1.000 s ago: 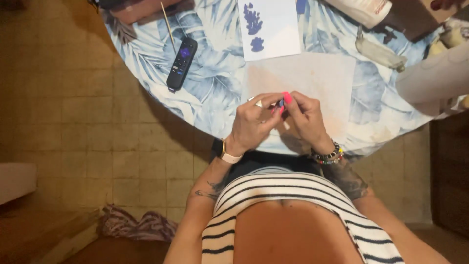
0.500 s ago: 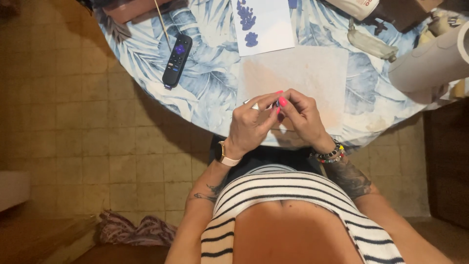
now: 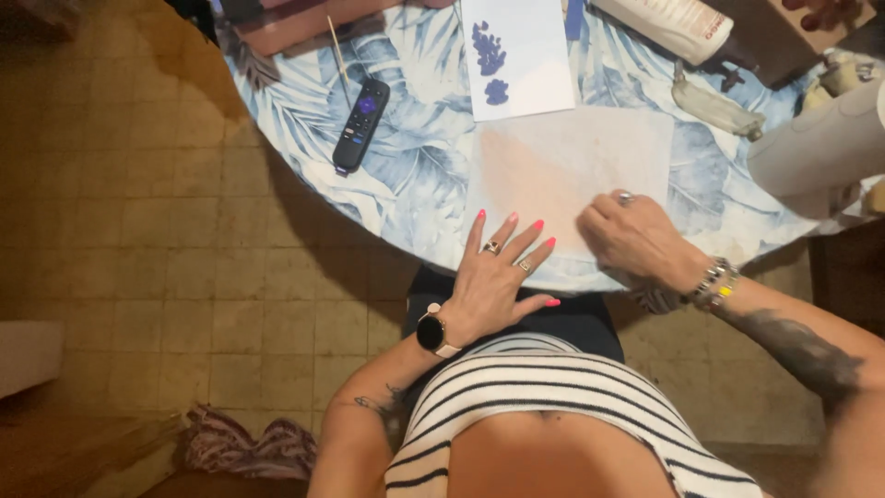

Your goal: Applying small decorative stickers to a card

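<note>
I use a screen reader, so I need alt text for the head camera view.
Seen from above, a person's left hand is spread flat at the edge of a pale sheet on a round, leaf-patterned table, while the right hand rests curled on the sheet. A black remote lies farther back.

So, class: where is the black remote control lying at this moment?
In the head view the black remote control lies on the leaf-patterned tablecloth, near the table's left edge, left of the white sheet with blue paint blotches.
</note>
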